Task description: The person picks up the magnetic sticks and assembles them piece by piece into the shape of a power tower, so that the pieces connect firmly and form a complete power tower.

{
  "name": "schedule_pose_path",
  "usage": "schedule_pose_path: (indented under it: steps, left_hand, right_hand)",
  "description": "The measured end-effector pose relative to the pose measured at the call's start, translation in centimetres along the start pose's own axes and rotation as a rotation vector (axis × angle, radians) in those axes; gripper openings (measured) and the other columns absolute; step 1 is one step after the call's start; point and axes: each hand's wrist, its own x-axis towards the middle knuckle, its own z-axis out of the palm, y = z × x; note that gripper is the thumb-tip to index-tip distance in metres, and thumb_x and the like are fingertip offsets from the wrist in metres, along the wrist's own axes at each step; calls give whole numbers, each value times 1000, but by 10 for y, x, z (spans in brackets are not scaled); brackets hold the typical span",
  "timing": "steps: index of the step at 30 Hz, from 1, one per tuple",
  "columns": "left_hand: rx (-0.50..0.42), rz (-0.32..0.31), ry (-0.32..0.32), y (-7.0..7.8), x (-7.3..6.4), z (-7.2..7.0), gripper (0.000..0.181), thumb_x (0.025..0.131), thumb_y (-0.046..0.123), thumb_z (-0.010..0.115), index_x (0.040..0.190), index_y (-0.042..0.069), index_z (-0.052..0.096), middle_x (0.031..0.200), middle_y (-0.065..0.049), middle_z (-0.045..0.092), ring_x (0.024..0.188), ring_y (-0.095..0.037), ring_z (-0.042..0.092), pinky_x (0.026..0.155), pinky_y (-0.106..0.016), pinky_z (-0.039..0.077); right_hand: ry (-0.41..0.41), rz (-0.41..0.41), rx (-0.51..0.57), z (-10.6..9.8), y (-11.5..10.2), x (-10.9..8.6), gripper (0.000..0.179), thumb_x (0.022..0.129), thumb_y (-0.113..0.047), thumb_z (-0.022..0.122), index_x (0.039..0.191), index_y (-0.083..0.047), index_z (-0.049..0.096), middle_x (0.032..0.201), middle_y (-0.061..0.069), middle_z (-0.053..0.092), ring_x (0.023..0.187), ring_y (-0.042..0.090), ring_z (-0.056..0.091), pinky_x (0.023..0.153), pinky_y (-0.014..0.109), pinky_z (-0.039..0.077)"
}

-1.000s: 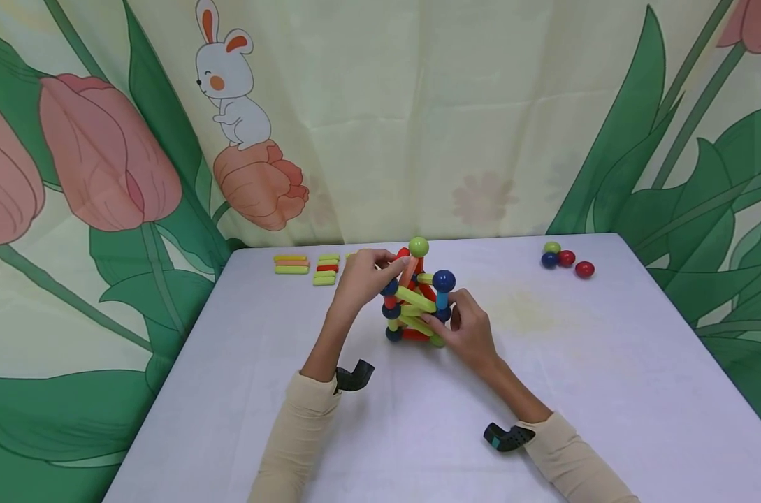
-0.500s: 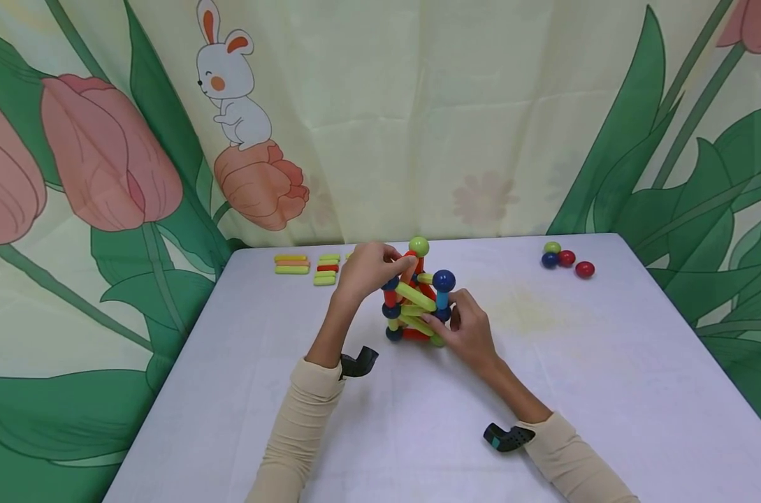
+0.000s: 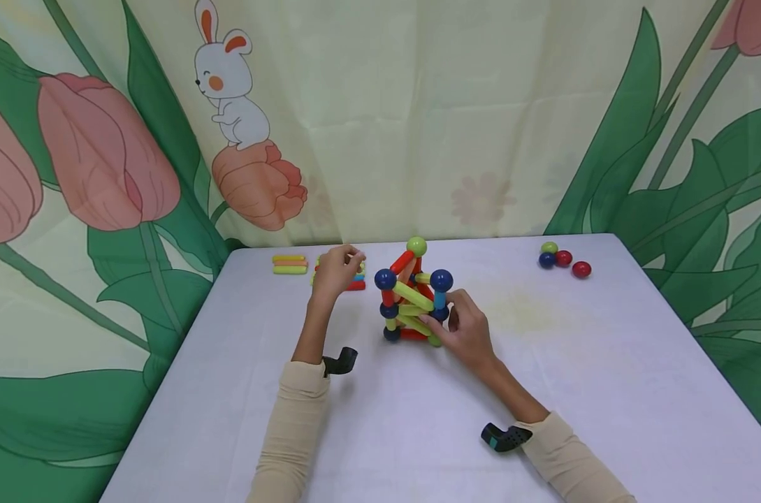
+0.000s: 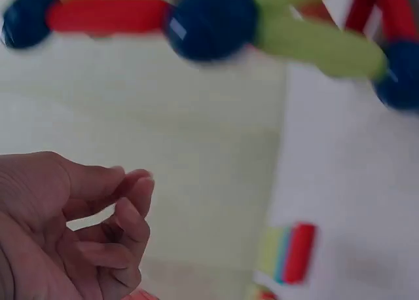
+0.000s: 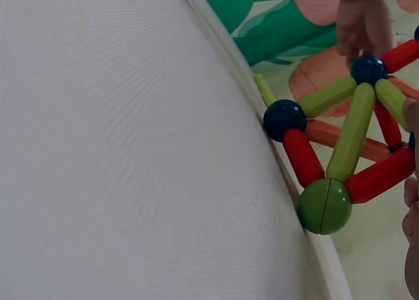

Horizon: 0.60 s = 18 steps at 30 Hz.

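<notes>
A tower of magnetic sticks and balls (image 3: 413, 297) stands near the middle of the table, with blue balls, green balls and red, yellow-green and orange sticks. In the head view my right hand (image 3: 465, 332) holds its right side, thumb in front and fingers by the blue ball and stick; the right wrist view shows only fingers (image 5: 411, 208) at its edge. My left hand (image 3: 337, 271) is apart from the tower, over loose sticks. Thumb and loosely curled fingers come together with nothing seen between them in the left wrist view (image 4: 98, 215).
Stacked sticks (image 3: 289, 265) lie at the back left. More sticks, including a red stick (image 3: 356, 286), are partly hidden by my left hand. A group of red, blue and green balls (image 3: 563, 258) sits at the back right. A printed curtain (image 3: 380, 126) hangs behind the table.
My left hand has left the orange stick at the tower's top and moved left to above the loose sticks. My right hand keeps its hold on the tower.
</notes>
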Motion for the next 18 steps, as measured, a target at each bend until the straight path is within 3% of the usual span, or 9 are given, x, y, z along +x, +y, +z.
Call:
schedule_pose_path:
  steps: [4, 8, 13, 18]
  left_hand:
    - [52, -4, -20, -46, 14, 13, 21, 96, 17, 61, 110, 5, 70, 104, -17, 70, 92, -29, 66, 71, -35, 54]
    - [121, 26, -80, -76, 20, 28, 22, 92, 11, 67, 113, 5, 69, 114, -21, 62, 104, -32, 59, 81, -38, 54]
    - [230, 28, -93, -86, 19, 39, 28, 89, 12, 71, 116, 6, 70, 113, -20, 60, 108, -31, 52, 91, -41, 50]
    - [284, -42, -106, -85, 19, 45, 29, 88, 18, 74, 114, 7, 70, 112, -16, 56, 102, -27, 54, 89, -38, 52]
  right_hand:
    - [-3, 10, -9, -1, -1, 1, 44, 73, -19, 86, 103, -4, 57, 82, 4, 49, 58, 8, 43, 51, 15, 39]
    - [-10, 19, -8, -1, -2, 0, 44, 73, -19, 86, 103, -4, 57, 82, 3, 49, 58, 10, 44, 50, 17, 39]
    - [-18, 29, -3, 0, -2, -1, 43, 74, -19, 85, 103, -4, 56, 82, 3, 49, 58, 11, 45, 50, 19, 41]
    - [-10, 18, -11, 0, -1, 0, 44, 74, -19, 86, 103, -4, 57, 83, 3, 49, 58, 10, 44, 51, 17, 41]
